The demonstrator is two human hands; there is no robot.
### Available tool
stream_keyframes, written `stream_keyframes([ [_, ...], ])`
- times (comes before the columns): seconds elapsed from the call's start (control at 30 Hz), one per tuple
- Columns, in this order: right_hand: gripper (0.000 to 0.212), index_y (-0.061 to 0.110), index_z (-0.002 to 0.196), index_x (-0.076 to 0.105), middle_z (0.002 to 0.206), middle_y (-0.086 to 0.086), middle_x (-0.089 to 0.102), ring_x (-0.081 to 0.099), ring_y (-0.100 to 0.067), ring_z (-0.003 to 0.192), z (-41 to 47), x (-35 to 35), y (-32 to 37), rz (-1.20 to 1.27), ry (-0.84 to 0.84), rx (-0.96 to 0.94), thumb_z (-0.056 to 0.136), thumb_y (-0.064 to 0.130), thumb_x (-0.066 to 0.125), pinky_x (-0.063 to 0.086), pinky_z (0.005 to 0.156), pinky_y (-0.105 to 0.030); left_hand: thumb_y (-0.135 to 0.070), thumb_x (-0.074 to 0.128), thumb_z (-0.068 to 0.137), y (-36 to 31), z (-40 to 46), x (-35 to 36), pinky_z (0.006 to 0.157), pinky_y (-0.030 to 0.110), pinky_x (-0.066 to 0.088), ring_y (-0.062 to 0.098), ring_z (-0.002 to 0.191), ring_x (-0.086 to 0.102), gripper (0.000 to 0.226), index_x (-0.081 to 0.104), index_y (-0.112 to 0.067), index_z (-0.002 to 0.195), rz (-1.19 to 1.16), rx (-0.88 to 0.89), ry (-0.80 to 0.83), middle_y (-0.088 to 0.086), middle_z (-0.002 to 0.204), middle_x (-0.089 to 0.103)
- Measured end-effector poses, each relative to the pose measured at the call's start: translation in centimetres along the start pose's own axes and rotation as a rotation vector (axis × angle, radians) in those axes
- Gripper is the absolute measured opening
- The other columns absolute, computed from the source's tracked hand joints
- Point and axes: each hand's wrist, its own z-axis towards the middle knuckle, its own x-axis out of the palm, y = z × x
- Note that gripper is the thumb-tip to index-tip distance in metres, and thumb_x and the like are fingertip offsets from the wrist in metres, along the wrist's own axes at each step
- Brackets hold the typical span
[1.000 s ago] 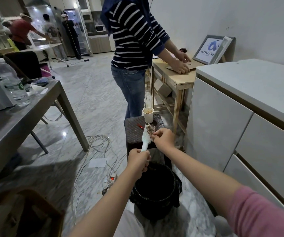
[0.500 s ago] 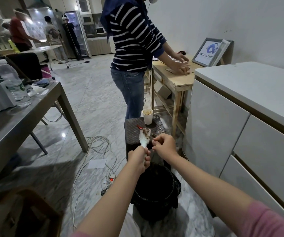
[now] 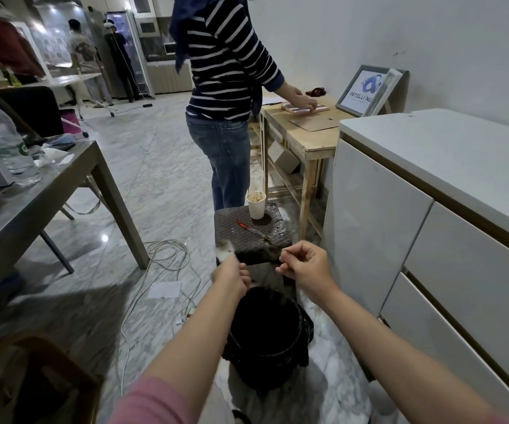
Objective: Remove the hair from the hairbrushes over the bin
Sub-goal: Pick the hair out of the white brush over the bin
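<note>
Head view: my left hand grips the brush handle, its blurred head poking up beside the stool, above the bin. My right hand hovers apart from the brush, fingers curled and pinched together; whether they hold hair I cannot tell.

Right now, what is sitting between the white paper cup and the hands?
In the head view, a thin red-handled tool lies on the dark woven stool, between the white paper cup and the hands, left and right.
</note>
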Motion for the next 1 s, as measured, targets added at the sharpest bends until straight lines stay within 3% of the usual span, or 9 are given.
stream_keyframes([
  [0.2, 0.015, 0.007, 0.073, 0.069, 0.064, -0.006, 0.066, 0.063, -0.008, 0.049, 1.4, -1.7, 0.1, -0.149, -0.024, 0.062, 0.083, -0.005, 0.067, 0.055, 0.051, -0.023, -0.001, 0.047, 0.086, -1.8, -0.7, -3.1, 0.037, 0.014, 0.028, 0.013, 0.046, 0.037, 0.011, 0.054, -0.006, 0.080, 0.215, 0.099, -0.019, 0.004, 0.067, 0.058],
  [0.3, 0.020, 0.015, 0.073, 0.070, 0.072, -0.010, 0.069, 0.066, -0.012, 0.059, 3.1, -0.5, -1.2, -0.307, -0.081, 0.099, 0.084, -0.001, 0.066, 0.061, 0.069, -0.036, -0.005, 0.050, 0.090, -2.1, -1.4, -3.0, 0.043, 0.019, 0.029, 0.014, 0.048, 0.038, 0.007, 0.055, -0.007, 0.084, 0.306, 0.116, 0.028, 0.005, 0.072, 0.061],
  [0.4, 0.013, 0.003, 0.092, 0.073, 0.084, -0.012, 0.073, 0.071, -0.024, 0.085, 4.2, 0.9, -1.5, -0.466, -0.071, 0.129, 0.085, 0.002, 0.063, 0.056, 0.088, -0.043, -0.009, 0.053, 0.092, -2.4, -2.2, -2.8, 0.046, 0.021, 0.029, 0.014, 0.049, 0.038, 0.009, 0.054, -0.007, 0.084, 0.377, 0.136, 0.066, 0.005, 0.073, 0.062],
  [0.47, 0.020, -0.005, 0.102, 0.070, 0.106, -0.019, 0.071, 0.066, -0.030, 0.104, 4.4, 1.9, -1.3, -0.593, -0.002, 0.133, 0.086, 0.003, 0.060, 0.052, 0.096, -0.041, -0.009, 0.053, 0.093, -2.7, -2.8, -2.8, 0.047, 0.021, 0.028, 0.013, 0.049, 0.038, 0.012, 0.054, -0.008, 0.081, 0.415, 0.164, 0.090, 0.005, 0.073, 0.061],
  [0.6, 0.035, 0.001, 0.126, 0.060, 0.134, -0.010, 0.058, 0.052, -0.022, 0.127, 5.5, 3.2, -1.1, -0.669, 0.137, 0.192, 0.092, 0.006, 0.051, 0.037, 0.096, -0.022, -0.008, 0.051, 0.093, -3.1, -3.8, -2.9, 0.045, 0.018, 0.026, 0.012, 0.047, 0.036, 0.015, 0.053, -0.008, 0.078, 0.448, 0.195, 0.122, 0.004, 0.069, 0.059],
  [0.7, 0.029, 0.006, 0.116, 0.068, 0.123, -0.008, 0.066, 0.058, -0.020, 0.119, 6.4, 3.6, -0.9, -0.755, 0.177, 0.186, 0.089, 0.006, 0.056, 0.042, 0.094, -0.023, -0.009, 0.052, 0.093, -3.5, -4.0, -3.1, 0.040, 0.016, 0.026, 0.012, 0.046, 0.037, 0.014, 0.054, -0.008, 0.080, 0.461, 0.199, 0.130, 0.004, 0.067, 0.059],
  [0.77, 0.016, 0.010, 0.092, 0.076, 0.105, -0.007, 0.073, 0.064, -0.018, 0.105, 6.8, 3.9, -0.6, -0.820, 0.128, 0.153, 0.083, 0.004, 0.064, 0.047, 0.082, -0.023, -0.009, 0.052, 0.093, -3.8, -4.0, -3.3, 0.040, 0.015, 0.026, 0.011, 0.045, 0.037, 0.012, 0.054, -0.009, 0.081, 0.472, 0.200, 0.137, 0.003, 0.067, 0.059],
  [0.87, 0.022, 0.019, 0.061, 0.063, 0.085, -0.002, 0.069, 0.066, -0.018, 0.094, 7.3, 4.0, 0.0, -0.854, -0.037, 0.101, 0.071, 0.007, 0.079, 0.049, 0.075, -0.025, -0.009, 0.053, 0.093, -4.0, -4.0, -3.6, 0.042, 0.016, 0.027, 0.011, 0.045, 0.038, 0.010, 0.055, -0.009, 0.083, 0.481, 0.204, 0.148, 0.003, 0.068, 0.060],
  [1.0, 0.032, 0.020, 0.070, 0.049, 0.092, -0.005, 0.066, 0.068, -0.022, 0.083, 7.8, 4.1, 0.2, -0.859, -0.041, 0.115, 0.070, 0.014, 0.080, 0.050, 0.065, -0.031, -0.010, 0.053, 0.093, -4.0, -3.9, -3.8, 0.042, 0.015, 0.026, 0.011, 0.045, 0.038, 0.010, 0.055, -0.009, 0.084, 0.487, 0.209, 0.175, 0.003, 0.069, 0.060],
])
